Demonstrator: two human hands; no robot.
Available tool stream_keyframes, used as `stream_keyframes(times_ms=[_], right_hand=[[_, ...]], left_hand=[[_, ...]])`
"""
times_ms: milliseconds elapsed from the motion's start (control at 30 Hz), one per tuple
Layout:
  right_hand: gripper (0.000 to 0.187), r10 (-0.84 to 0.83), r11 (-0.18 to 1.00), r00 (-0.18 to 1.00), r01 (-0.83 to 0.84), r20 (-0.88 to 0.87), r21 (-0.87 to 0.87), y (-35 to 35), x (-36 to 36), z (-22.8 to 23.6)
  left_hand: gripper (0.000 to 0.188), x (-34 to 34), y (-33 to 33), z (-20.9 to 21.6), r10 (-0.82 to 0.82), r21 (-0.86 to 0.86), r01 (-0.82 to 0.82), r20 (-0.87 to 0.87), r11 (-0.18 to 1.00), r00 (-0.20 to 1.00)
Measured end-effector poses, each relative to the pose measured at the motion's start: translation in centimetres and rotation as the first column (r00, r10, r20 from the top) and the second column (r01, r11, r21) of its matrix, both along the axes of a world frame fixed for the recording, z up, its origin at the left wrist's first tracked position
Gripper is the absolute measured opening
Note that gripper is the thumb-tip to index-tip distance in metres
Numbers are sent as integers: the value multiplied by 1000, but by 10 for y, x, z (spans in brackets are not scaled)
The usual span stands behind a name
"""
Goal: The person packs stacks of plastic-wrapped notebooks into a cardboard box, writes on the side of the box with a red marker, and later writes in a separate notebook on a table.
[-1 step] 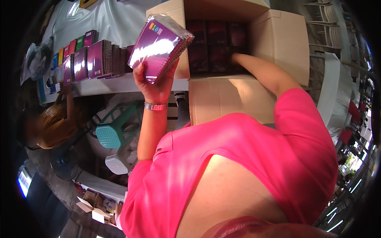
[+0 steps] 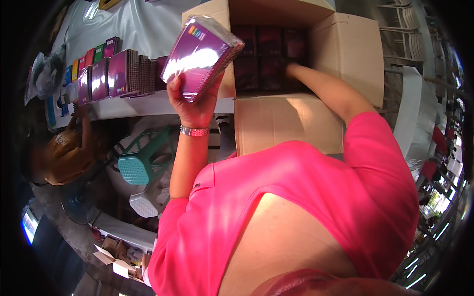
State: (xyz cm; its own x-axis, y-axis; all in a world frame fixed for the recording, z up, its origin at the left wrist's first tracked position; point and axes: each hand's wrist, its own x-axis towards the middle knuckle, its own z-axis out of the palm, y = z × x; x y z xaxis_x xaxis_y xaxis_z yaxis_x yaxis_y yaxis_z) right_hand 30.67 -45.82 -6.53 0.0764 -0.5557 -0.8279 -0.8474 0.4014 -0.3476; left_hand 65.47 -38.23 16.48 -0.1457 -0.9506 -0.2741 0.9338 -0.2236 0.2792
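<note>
Head view: purple film-wrapped notebook pack [image 2: 200,58] out; brown cardboard carton [image 2: 286,122] holding more.
Our left hand [image 2: 197,109] is pinching it; right hand [image 2: 292,70] is resting inside; its fingers, we cannot tell.

Tally by kind: two hands, the left hand [image 2: 196,106] and the right hand [image 2: 292,70], one wrapped notebook pack [image 2: 195,61] and one large carton [image 2: 286,121] were counted.
Inside the carton at least five notebook stacks [image 2: 245,74] showed, three in the far row and two nearer; a possible sixth was hidden. On one desk [image 2: 158,107], three purple covers [image 2: 118,74] faced out; spiral edges beyond were too crowded to count. Small coloured books [image 2: 99,52] numbered about six. Stools were two: one teal stool [image 2: 134,167], one pale stool [image 2: 144,204]. One wristwatch [image 2: 194,131] was recorded.
</note>
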Motion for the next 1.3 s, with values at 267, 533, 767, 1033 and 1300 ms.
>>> stream_keyframes(times_ms=[267,533,767,1033,1300], right_hand=[[94,-53,834,269,541,962,-106,-1,119,289],[90,-27,723,985,-98,-169,-684,10,58,260],[78,651,724,602,-675,-462,140,33,24,103],[27,540,812,826,-562,-164,-159,-21,98,148],[38,639,629,769,-546,-33,-554,-130,348,179]], left_hand=[[36,-53,-17,2,-201,-73,287,549,955,811],[33,51,4,3,-180,39,191,559,981,809],[30,135,37,-113,-166,429,-163,632,889,757],[98,109,53,-182,-258,542,-8,413,840,873],[126,69,-13,-233,-153,649,-233,481,724,863]])
